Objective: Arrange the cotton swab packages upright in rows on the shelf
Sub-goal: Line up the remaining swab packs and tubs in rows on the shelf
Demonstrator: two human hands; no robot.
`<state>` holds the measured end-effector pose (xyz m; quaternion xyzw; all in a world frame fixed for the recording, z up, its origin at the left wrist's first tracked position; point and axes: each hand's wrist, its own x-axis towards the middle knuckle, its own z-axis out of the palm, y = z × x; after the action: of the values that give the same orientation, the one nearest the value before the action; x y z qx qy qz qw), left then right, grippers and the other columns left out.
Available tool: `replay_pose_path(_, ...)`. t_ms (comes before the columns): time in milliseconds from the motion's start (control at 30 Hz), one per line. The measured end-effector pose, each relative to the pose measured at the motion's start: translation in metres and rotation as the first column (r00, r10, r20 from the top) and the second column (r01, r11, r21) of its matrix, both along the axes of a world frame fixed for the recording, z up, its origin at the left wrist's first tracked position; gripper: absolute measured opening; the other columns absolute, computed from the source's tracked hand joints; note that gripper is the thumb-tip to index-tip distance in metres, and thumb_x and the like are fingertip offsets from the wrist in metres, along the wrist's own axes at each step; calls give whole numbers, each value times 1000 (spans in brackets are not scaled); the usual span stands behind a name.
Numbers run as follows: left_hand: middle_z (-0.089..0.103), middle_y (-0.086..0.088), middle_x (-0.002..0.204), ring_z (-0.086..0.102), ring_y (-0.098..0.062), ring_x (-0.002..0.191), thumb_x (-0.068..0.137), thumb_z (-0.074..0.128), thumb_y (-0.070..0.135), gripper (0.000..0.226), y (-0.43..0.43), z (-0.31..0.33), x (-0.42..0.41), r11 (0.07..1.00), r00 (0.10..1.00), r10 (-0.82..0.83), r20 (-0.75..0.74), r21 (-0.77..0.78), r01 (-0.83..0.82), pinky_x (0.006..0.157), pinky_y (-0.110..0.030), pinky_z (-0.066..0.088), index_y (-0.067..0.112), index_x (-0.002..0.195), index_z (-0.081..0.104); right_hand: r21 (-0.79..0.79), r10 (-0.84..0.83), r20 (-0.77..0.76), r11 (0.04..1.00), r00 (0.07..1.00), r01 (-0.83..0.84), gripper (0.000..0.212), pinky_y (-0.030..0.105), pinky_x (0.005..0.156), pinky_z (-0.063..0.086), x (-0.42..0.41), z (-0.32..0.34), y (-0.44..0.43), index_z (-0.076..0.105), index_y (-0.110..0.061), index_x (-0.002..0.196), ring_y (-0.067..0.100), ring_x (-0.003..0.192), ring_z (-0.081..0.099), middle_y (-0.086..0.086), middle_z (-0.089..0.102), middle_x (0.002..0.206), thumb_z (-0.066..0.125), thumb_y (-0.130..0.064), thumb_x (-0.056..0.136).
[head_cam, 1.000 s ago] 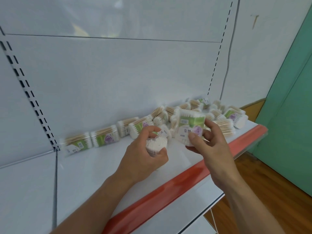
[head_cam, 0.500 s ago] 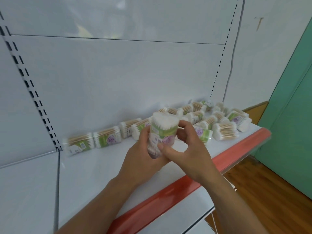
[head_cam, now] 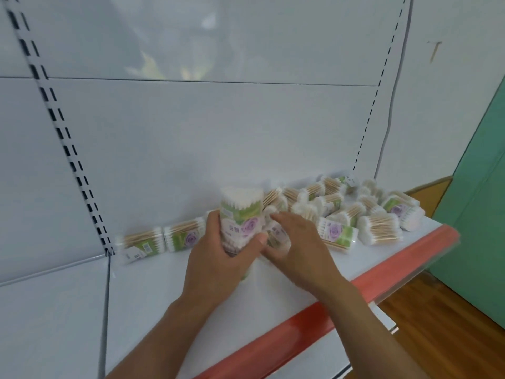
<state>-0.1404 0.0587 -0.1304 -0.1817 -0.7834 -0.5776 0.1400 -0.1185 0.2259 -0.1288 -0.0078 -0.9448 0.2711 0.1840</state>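
In the head view, the left hand (head_cam: 218,266) holds one package (head_cam: 241,214) upright over the middle of the shelf (head_cam: 153,302). Its fingers (head_cam: 213,218) and thumb are clamped on the two sides of the package, and the white swab tips point up. The hand hides the bottom of the package, so I cannot tell if it stands on the shelf. The right hand (head_cam: 300,250) is just beside it, with its fingers (head_cam: 281,217) laid over a second package (head_cam: 276,235). This part is blurred, and I cannot tell if these fingers grip it or only rest on it. Two flat packages (head_cam: 185,233) lie along the back panel (head_cam: 191,138) on the left. A loose pile (head_cam: 355,212) of packages lies on the right part of the shelf, behind the red strip (head_cam: 369,283) at the front edge.
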Motion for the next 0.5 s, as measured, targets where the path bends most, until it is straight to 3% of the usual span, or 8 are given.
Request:
replay_pose_path(67,66,30,96,66,6,82,67,77,63,49,-2,1,0,1000,1000,6,-5,-23,-6,66,-15,52,37,99,51,110,19,70,994,997,-26,77,35,119,20,-9,-4,-2,29,-30,152,19,148,17,-5,23,160,65,-51,87)
replay_pose_path(133,66,31,97,65,7,84,64,70,68,50,-4,3,2,999,1000,11,-10,-45,-11,67,-14,51,39,100,50,202,29,99,978,995,-49,76,39,117,26,-13,-6,-2,28,-33,152,22,147,19,-5,20,162,63,-50,87)
replay_pose_path(267,61,36,98,62,10,82,73,76,58,41,-12,9,9,993,1000,23,-11,-111,-25,62,-9,44,38,95,48,228,-1,33,974,999,-6,62,31,98,43,-5,0,-4,49,-34,136,17,128,40,-12,43,142,68,-53,81)
replay_pose_path(333,63,34,96,63,8,80,72,76,62,43,-19,17,11,991,1000,24,-14,-131,-26,63,-14,48,40,97,48,67,-13,-4,998,1000,13,60,31,91,48,7,6,-8,55,-37,128,10,115,49,-18,51,126,68,-64,76)
replay_pose_path(400,66,31,96,65,6,79,66,71,70,49,-29,28,13,992,998,50,-28,-118,-53,66,-24,54,42,100,48,-243,-25,-17,970,1000,20,57,32,90,51,20,11,-14,56,-43,115,-1,106,56,-28,55,116,65,-74,68)
replay_pose_path(500,65,34,97,65,8,80,60,62,77,57,-54,42,17,988,993,108,-50,-103,-113,65,-21,55,39,101,48,-699,34,-33,714,999,-47,57,35,83,58,35,12,-33,66,-38,106,0,94,67,-20,68,107,65,-72,60)
